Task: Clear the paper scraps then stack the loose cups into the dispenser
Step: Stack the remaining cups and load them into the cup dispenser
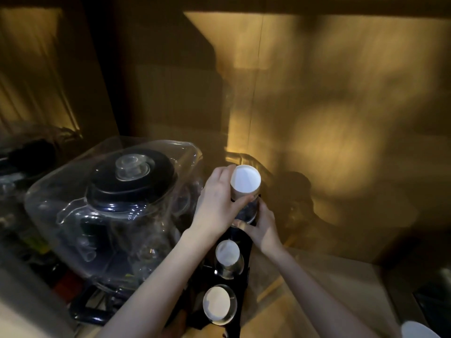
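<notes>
A black cup dispenser (pixel 246 254) with three clear tubes runs from the bottom centre up to my hands. My left hand (pixel 214 203) grips a stack of upturned paper cups (pixel 245 179), white base facing up, which stands in the farthest tube. Below and to the right of it, my right hand (pixel 262 228) holds that tube and the dispenser's far end. The middle tube (pixel 228 252) and the near tube (pixel 217 304) each show a white cup base inside. No paper scraps show in this dim view.
A large clear water jug (pixel 109 211) with a black cap stands just left of the dispenser, close to my left forearm. A brown wall rises behind. A white round object (pixel 418 330) peeks in at the bottom right corner on the counter.
</notes>
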